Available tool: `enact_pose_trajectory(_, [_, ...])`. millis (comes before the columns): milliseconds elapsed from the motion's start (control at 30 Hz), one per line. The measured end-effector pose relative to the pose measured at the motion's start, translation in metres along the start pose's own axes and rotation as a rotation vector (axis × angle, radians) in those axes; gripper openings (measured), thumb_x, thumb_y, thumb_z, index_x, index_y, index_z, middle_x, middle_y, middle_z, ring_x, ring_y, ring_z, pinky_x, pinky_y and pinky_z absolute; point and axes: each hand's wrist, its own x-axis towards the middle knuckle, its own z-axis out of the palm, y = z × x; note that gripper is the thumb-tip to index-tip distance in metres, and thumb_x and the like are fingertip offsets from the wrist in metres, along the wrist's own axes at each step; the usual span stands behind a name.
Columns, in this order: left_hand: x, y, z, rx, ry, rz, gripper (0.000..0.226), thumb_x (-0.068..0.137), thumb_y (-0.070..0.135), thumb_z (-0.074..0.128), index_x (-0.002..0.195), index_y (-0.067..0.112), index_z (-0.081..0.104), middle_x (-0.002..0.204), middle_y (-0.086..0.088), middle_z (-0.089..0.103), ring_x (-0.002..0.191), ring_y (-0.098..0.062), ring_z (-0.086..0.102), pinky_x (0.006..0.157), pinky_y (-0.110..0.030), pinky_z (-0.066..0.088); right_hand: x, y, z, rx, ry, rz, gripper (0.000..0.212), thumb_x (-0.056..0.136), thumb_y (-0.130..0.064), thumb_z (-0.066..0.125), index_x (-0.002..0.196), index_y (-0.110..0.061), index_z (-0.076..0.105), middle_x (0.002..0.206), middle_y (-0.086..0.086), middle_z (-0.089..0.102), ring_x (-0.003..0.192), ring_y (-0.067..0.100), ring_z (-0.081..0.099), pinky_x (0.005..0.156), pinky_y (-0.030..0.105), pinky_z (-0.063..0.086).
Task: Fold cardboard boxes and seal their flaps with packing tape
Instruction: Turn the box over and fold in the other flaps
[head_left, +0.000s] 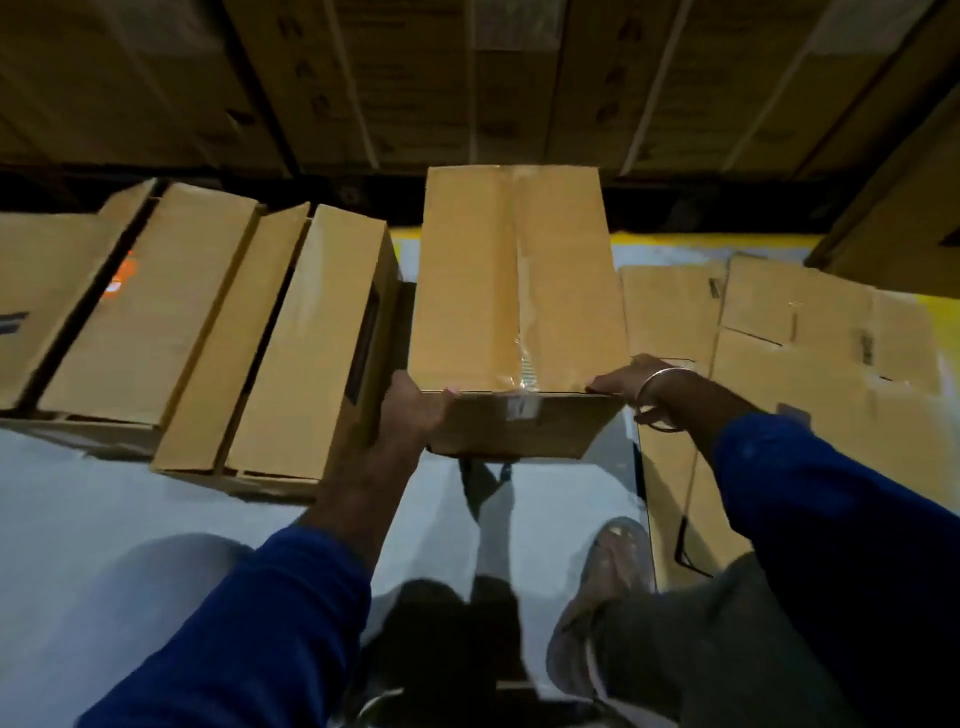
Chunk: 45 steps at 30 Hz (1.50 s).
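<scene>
— Where's the box?

— Cardboard box (519, 291) held up off the pale floor (130, 493), in the middle, between a row of folded boxes (218, 332) on the left and flattened cardboard sheets (779, 364) on the right.

— Which way round?

— Long axis pointing straight away from the body, toward the dark stacked cartons (467, 78) behind. Top face up, flaps closed, clear tape (522, 332) running lengthwise along the centre seam and folding down over the near end.

— And the hands?

— Left hand (410, 410) gripping the near left corner, fingers curled over the top edge. Right hand (623, 382) gripping the near right corner, fingertips hooked on the top edge, a metal bangle (660, 400) on that wrist. Blue sleeves (831, 509) on both arms.

— Anything below?

— A sandalled foot (602, 587) on the floor, just under the near end.
</scene>
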Motion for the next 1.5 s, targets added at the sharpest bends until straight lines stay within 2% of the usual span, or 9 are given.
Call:
enact_pose_trajectory(133, [0.009,-0.012,0.013,-0.029,0.087,0.04,0.104,0.058,0.066,0.083,0.139,0.01,0.048,0.133,-0.009,0.061,0.122,-0.034,0.061,0.099,-0.052,0.056,0.002,-0.006,0.009,-0.128,0.005,-0.025,0.08,0.087,-0.043,0.079,0.144,0.001,0.044,0.143,0.019,0.049,0.118,0.035,0.053,0.093,0.043,0.05])
enact_pose_trajectory(267, [0.013,-0.01,0.023,-0.127,0.123,0.063,0.109,0.044,0.077,0.076,0.131,0.016,0.053,0.126,-0.004,0.063,0.113,-0.028,0.064,0.093,-0.049,0.059,0.008,-0.009,0.007,-0.033,0.156,-0.021,0.069,0.085,-0.053,0.076,0.126,0.0,0.057,0.12,0.016,0.06,0.1,0.032,0.055,0.08,0.034,0.043])
enact_pose_trajectory(433, [0.001,0.018,0.029,-0.369,0.163,0.042,0.073,0.074,0.061,0.08,0.129,0.02,0.057,0.123,0.001,0.065,0.109,-0.025,0.064,0.091,-0.042,0.056,-0.006,-0.029,-0.011,-0.013,0.53,-0.047,0.099,0.08,-0.06,0.075,0.15,-0.008,0.029,0.15,0.017,0.04,0.134,0.043,0.04,0.099,0.05,0.045])
enact_pose_trajectory(500, [0.001,0.023,0.032,-0.515,0.162,-0.015,0.06,0.084,0.051,0.077,0.131,0.02,0.056,0.124,0.001,0.064,0.109,-0.024,0.063,0.092,-0.039,0.053,-0.023,-0.041,-0.021,-0.069,0.676,-0.183,0.088,0.084,-0.059,0.071,0.146,-0.01,0.033,0.148,0.016,0.039,0.132,0.042,0.038,0.097,0.05,0.044])
enact_pose_trajectory(633, [-0.01,0.017,0.044,-0.776,0.067,-0.154,0.086,0.073,0.062,0.075,0.143,0.016,0.056,0.136,-0.003,0.064,0.115,-0.02,0.066,0.098,-0.037,0.053,-0.067,-0.062,-0.029,-0.256,0.899,-0.418,0.069,0.086,-0.052,0.065,0.135,-0.01,0.042,0.137,0.018,0.043,0.124,0.04,0.04,0.093,0.047,0.042])
enact_pose_trajectory(800, [-0.029,-0.009,0.062,-1.029,-0.061,-0.205,0.045,0.089,0.057,0.068,0.113,0.02,0.077,0.114,-0.007,0.078,0.108,-0.029,0.072,0.096,-0.046,0.057,-0.109,-0.081,0.001,-0.406,1.049,-0.652,0.056,0.081,-0.043,0.066,0.127,-0.015,0.05,0.131,0.017,0.047,0.115,0.039,0.045,0.086,0.049,0.044])
enact_pose_trajectory(1100, [-0.03,-0.082,0.087,-1.158,-0.157,-0.501,0.065,0.094,0.068,0.058,0.133,0.017,0.065,0.124,-0.01,0.074,0.117,-0.028,0.069,0.102,-0.039,0.053,-0.095,-0.084,0.079,-0.645,0.806,-0.853,0.047,0.084,-0.035,0.068,0.127,-0.023,0.054,0.129,0.012,0.047,0.111,0.035,0.046,0.084,0.046,0.042])
enact_pose_trajectory(1333, [-0.025,-0.11,0.099,-1.312,-0.221,-0.585,0.067,0.097,0.056,0.062,0.14,0.005,0.056,0.126,-0.021,0.071,0.119,-0.035,0.067,0.115,-0.047,0.045,-0.069,-0.088,0.066,-0.527,0.191,-1.104,0.051,0.089,-0.048,0.066,0.135,-0.028,0.061,0.134,0.006,0.05,0.125,0.03,0.042,0.098,0.042,0.04])
enact_pose_trajectory(1500, [-0.016,-0.125,0.105,-1.298,-0.204,-0.599,0.072,0.096,0.061,0.061,0.139,0.003,0.053,0.127,-0.018,0.07,0.119,-0.034,0.068,0.114,-0.048,0.047,-0.045,-0.058,-0.03,-0.107,0.383,-0.847,0.055,0.089,-0.055,0.071,0.136,-0.028,0.063,0.134,-0.001,0.057,0.126,0.015,0.049,0.104,0.036,0.043])
